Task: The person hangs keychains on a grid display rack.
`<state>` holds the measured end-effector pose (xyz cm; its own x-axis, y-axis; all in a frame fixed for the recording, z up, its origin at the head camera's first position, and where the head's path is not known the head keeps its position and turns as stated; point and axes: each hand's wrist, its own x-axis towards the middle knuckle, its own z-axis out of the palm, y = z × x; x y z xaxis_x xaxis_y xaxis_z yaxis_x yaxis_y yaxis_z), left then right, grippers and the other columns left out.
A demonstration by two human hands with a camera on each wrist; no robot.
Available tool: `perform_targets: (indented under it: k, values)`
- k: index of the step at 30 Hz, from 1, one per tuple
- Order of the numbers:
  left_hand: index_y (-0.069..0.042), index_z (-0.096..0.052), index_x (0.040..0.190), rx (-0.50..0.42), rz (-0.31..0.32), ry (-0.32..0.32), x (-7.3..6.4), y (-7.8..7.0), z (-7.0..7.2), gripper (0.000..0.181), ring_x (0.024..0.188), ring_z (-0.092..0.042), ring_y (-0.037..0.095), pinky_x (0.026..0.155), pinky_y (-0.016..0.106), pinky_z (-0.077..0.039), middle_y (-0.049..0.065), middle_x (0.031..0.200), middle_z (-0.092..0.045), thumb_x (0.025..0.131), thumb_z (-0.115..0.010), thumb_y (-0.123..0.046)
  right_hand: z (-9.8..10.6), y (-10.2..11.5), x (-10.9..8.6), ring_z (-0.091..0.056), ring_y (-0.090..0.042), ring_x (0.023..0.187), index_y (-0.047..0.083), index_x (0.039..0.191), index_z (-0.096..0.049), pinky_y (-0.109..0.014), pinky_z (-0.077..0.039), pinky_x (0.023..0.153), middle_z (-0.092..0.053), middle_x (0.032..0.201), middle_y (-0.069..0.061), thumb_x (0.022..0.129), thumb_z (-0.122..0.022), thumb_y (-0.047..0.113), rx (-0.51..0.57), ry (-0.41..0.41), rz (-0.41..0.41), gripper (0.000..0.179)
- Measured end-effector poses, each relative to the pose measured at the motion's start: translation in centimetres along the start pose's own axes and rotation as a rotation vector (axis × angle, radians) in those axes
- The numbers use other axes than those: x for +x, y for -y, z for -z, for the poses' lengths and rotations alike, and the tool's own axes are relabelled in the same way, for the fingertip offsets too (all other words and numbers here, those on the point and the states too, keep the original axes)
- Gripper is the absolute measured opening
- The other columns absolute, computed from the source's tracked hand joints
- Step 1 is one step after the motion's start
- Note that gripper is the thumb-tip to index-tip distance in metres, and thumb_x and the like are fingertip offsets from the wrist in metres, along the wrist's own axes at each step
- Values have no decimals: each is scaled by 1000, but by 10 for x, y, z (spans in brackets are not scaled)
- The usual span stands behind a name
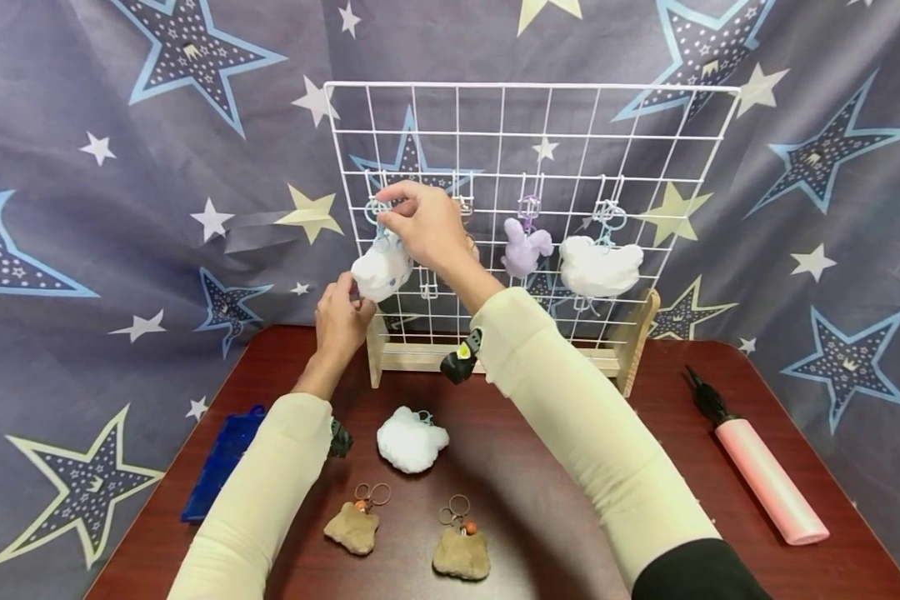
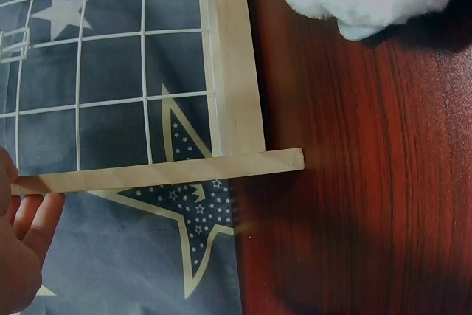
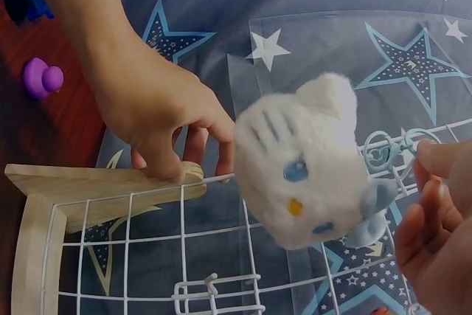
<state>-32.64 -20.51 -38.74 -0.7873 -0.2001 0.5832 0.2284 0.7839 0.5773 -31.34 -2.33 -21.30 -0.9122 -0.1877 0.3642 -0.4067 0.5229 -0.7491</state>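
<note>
Through my head feed, I see the person's right hand [image 1: 423,221] pinching the pale-blue ring [image 3: 380,150] of a white plush keychain [image 1: 382,268], thumb and finger together on it. The plush sits at the left end of a white wire rack [image 1: 532,85], in front of the grid; I cannot tell whether its ring is seated on the hook. My right wrist view gives me its stitched features: blue eyes, a yellow nose and grey whisker lines.

The left hand [image 1: 342,317] is just below the plush, its thumb and fingers clamped around the end of the rack's wooden side piece [image 2: 158,175].

Farther right on the grid hang a lilac plush [image 1: 523,252] and a wide white plush [image 1: 602,267]. On the reddish-brown tabletop [image 2: 369,145] I count another white plush [image 1: 411,440] and, nearer to me, two brown keychains [image 1: 352,528] [image 1: 461,553] with metal rings and orange beads. A blue tray [image 1: 225,458] lies partly behind the left sleeve, and a pink umbrella [image 1: 772,483] with a black handle lies on the right.

For markings, I get the backdrop [image 1: 37,333], printed with stars, some with little crowns inside, and a yellow-and-white mark on the black device [image 1: 459,365] at the right cuff, too small for me to read.
</note>
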Motion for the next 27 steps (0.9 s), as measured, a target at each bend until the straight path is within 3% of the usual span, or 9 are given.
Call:
perform_targets:
  k: [9, 13, 20, 27]
  values:
    - [-6, -61, 122, 2, -29, -12, -1, -1, -2, 45, 100, -64, 47, 87, 61, -49, 23, 101, -66, 79, -74, -9, 0, -1, 1, -69, -11, 85, 27, 118, -73, -23, -52, 68, -78, 101, 4, 93, -75, 28, -30, -19, 27, 25]
    - [-8, -62, 125, -7, -41, -33, -2, 0, -2, 46, 99, -64, 48, 86, 61, -49, 24, 103, -67, 80, -70, -9, 1, -4, -1, -65, -12, 87, 24, 121, -72, -24, -49, 70, -77, 102, 4, 93, -74, 28, -21, -31, 41, 28]
    - [0, -61, 112, -10, -111, -105, -2, 2, -4, 33, 93, -64, 52, 79, 65, -48, 28, 93, -66, 80, -67, -8, 3, -12, -8, -59, -12, 79, 17, 118, -71, -24, -45, 71, -75, 97, 2, 93, -73, 24, 36, -56, 123, 26]
    - [-2, -62, 110, -26, -85, -100, 0, 3, -4, 31, 92, -65, 50, 79, 63, -49, 27, 96, -67, 81, -69, -9, 10, -20, -20, -65, -11, 80, 13, 118, -71, -20, -49, 70, -75, 99, -2, 93, -70, 18, 55, 1, 222, 25]
